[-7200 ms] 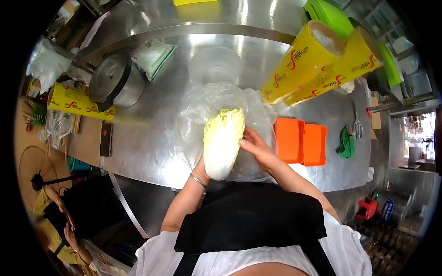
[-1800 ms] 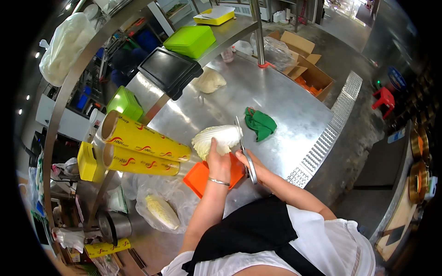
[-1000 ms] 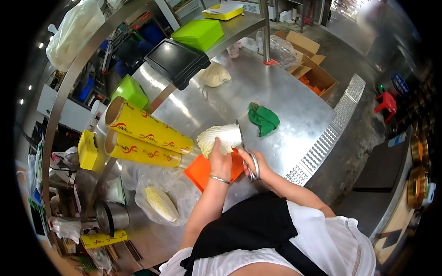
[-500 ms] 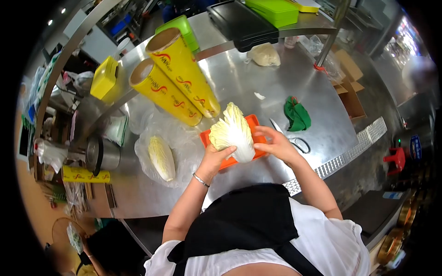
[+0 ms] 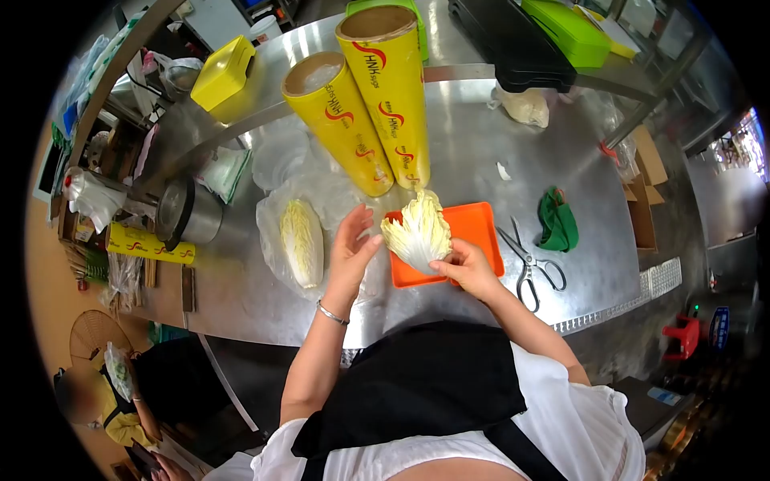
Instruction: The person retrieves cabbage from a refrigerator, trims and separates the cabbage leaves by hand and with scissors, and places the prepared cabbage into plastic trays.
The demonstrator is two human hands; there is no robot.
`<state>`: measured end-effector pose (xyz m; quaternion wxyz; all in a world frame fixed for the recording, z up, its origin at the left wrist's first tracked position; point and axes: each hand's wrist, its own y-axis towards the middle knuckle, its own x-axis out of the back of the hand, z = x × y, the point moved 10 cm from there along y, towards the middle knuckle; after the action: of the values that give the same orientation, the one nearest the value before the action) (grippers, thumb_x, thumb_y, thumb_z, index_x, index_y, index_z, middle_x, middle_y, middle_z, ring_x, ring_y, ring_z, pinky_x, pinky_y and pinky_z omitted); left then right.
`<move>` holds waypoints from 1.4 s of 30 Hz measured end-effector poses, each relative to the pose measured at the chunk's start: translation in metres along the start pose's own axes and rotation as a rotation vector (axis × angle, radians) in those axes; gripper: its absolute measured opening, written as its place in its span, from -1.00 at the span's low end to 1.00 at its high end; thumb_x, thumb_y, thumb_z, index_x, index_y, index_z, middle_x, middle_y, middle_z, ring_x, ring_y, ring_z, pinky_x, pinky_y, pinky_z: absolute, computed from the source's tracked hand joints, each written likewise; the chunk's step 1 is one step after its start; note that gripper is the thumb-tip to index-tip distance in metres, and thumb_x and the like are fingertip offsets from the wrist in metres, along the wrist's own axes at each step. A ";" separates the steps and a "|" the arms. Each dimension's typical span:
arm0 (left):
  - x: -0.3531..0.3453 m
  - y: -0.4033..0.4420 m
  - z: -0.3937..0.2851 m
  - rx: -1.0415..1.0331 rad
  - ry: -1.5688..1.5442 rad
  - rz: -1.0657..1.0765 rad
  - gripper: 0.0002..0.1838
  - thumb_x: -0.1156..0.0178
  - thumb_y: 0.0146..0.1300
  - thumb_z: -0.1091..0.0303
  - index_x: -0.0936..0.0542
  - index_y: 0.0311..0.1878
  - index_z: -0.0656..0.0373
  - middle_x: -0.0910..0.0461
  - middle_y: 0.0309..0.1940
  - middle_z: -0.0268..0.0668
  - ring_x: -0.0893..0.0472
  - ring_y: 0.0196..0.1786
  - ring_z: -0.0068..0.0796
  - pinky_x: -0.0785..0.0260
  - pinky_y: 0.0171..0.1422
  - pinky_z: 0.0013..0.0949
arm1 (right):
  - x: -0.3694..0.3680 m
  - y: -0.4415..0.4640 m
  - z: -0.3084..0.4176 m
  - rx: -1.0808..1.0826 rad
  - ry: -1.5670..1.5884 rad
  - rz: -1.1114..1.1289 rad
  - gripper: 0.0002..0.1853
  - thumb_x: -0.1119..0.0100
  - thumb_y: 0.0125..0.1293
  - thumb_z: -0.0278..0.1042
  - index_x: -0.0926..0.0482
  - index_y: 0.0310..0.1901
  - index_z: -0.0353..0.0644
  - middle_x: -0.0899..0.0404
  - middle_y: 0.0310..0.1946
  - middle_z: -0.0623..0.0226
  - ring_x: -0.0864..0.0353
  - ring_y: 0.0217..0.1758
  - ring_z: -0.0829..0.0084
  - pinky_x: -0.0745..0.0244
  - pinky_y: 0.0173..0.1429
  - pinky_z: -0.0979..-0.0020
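Over the orange tray (image 5: 473,228), my right hand (image 5: 469,271) pinches the white base of a cabbage piece (image 5: 419,232) with yellow, frilly leaves. My left hand (image 5: 354,244) is just left of the piece, its fingers spread and holding nothing. A second cabbage (image 5: 301,244) lies on clear plastic (image 5: 273,207) further left. Scissors (image 5: 529,263) rest with blades apart on the metal table, right of the tray. Beside them is a green cloth (image 5: 557,220), and a small white scrap (image 5: 503,171) lies behind the tray.
Two yellow film rolls (image 5: 389,104) stand behind the tray. A lidded pot (image 5: 188,212) and a white-green packet (image 5: 224,172) are at left. A black lidded box (image 5: 513,48) sits on the raised shelf. A person (image 5: 120,401) in yellow is at lower left.
The scissors have gone from my right hand to the table. My right hand now grips the cabbage piece, and my left hand has let go and moved left. The view has turned left.
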<state>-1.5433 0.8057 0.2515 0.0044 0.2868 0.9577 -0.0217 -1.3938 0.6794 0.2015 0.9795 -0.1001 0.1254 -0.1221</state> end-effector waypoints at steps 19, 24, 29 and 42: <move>-0.045 -0.028 -0.081 -0.025 -0.099 0.063 -0.83 -0.32 0.12 0.54 -0.56 -0.22 0.23 -0.60 -0.30 -0.41 -0.54 -0.23 -0.67 -0.40 -0.09 -0.58 | -0.032 -0.043 0.035 0.069 -0.062 0.105 -0.73 -0.30 0.18 -0.50 -0.53 -0.08 -0.23 -0.48 -0.38 0.59 -0.41 -0.32 0.75 -0.38 -0.17 0.62; -0.042 -0.031 -0.083 -0.026 -0.080 0.022 -0.88 -0.29 0.18 0.48 -0.57 -0.24 0.23 -0.60 -0.36 -0.44 -0.53 -0.29 -0.71 -0.38 -0.16 -0.59 | -0.031 -0.045 0.042 0.136 -0.115 0.082 -0.81 -0.31 0.14 -0.48 -0.55 -0.22 -0.27 -0.44 -0.46 0.55 -0.39 -0.41 0.73 -0.33 -0.27 0.61; -0.037 -0.026 -0.083 -0.027 -0.044 -0.017 -0.85 -0.22 0.29 0.36 -0.57 -0.31 0.25 -0.58 -0.41 -0.45 -0.50 -0.33 -0.74 -0.35 -0.23 -0.60 | -0.034 -0.049 0.043 0.134 -0.128 0.089 -0.81 -0.32 0.14 -0.47 -0.55 -0.23 -0.27 -0.44 -0.48 0.55 -0.37 -0.44 0.73 -0.32 -0.30 0.61; -0.010 -0.019 -0.080 -0.069 -0.094 -0.116 -0.73 -0.07 0.39 0.27 -0.58 -0.35 0.26 -0.55 -0.47 -0.39 -0.47 -0.39 -0.64 -0.33 -0.21 -0.55 | -0.037 -0.049 0.035 -0.039 -0.009 0.123 -0.77 -0.33 0.17 -0.45 -0.53 -0.17 -0.23 -0.47 -0.49 0.59 -0.40 -0.45 0.77 -0.31 -0.33 0.66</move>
<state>-1.5455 0.7877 0.3321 0.0580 0.2294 0.9716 -0.0024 -1.4295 0.6483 0.2544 0.9835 -0.1118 0.1292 -0.0586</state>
